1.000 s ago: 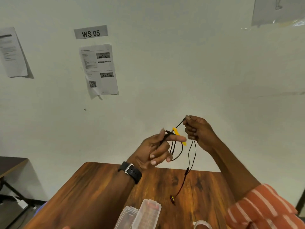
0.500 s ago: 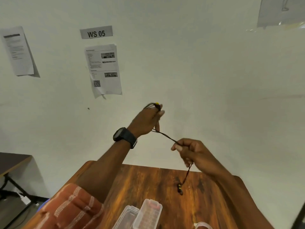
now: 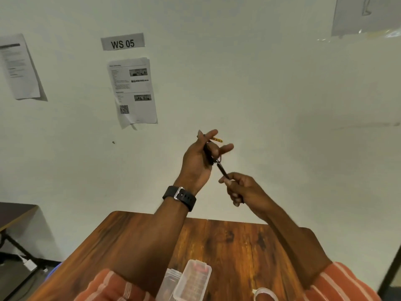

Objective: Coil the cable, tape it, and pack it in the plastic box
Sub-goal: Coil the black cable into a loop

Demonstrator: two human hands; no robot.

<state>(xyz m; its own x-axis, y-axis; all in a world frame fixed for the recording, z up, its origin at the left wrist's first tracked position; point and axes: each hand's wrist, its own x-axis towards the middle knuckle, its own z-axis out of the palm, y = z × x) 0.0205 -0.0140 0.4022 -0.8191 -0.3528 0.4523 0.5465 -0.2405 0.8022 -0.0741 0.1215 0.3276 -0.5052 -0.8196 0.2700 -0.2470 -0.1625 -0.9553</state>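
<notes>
A thin black cable (image 3: 221, 169) with a yellow tag (image 3: 217, 139) is held up in front of the wall, above the table. My left hand (image 3: 200, 158), with a black watch on its wrist, has the cable wound around its fingers, thumb and forefinger spread. My right hand (image 3: 240, 189) is just below and to the right, pinching the cable's free end taut. A clear plastic box (image 3: 193, 281) stands open on the wooden table (image 3: 238, 246) near the bottom edge. A roll of clear tape (image 3: 265, 293) shows partly at the bottom right.
A second clear lid or box part (image 3: 171, 279) lies left of the plastic box. Papers and a "WS 05" sign (image 3: 122, 42) hang on the wall. A dark table (image 3: 15, 213) stands at the left, a black post (image 3: 390, 270) at the right edge.
The loose hanging end has been drawn up; no cable dangles over the table now. My left hand turned palm inward with more cable wound on it, and my right hand closed in toward it.
</notes>
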